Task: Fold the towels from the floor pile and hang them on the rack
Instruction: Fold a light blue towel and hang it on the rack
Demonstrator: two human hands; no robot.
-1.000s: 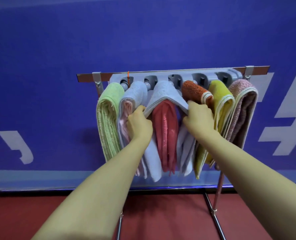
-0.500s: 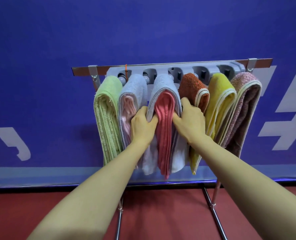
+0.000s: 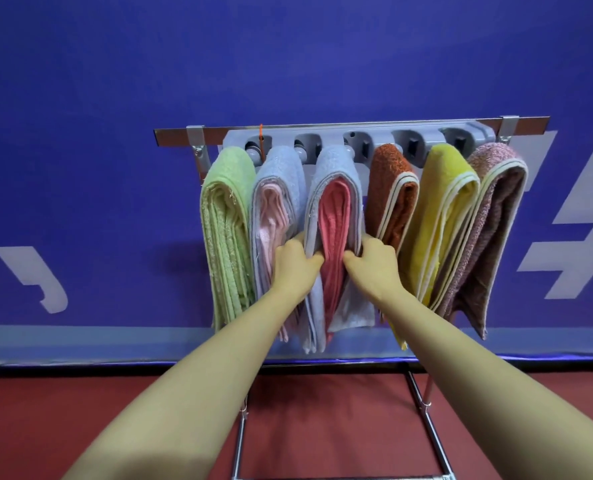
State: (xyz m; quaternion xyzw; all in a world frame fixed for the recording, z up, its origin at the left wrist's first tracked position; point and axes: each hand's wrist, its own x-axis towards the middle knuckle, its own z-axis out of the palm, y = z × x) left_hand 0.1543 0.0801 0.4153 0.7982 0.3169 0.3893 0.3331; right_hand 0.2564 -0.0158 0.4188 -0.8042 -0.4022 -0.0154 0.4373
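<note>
The blue towel (image 3: 333, 164) hangs over the rack (image 3: 381, 136), long axis vertical, free ends pointing floorward. The left hand (image 3: 297, 268) and right hand (image 3: 374, 268) each grip one side.

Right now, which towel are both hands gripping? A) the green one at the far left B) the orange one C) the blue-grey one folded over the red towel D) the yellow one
C: the left hand and the right hand grip the two sides of the blue-grey towel that hangs over the red towel, third from the left.
</note>
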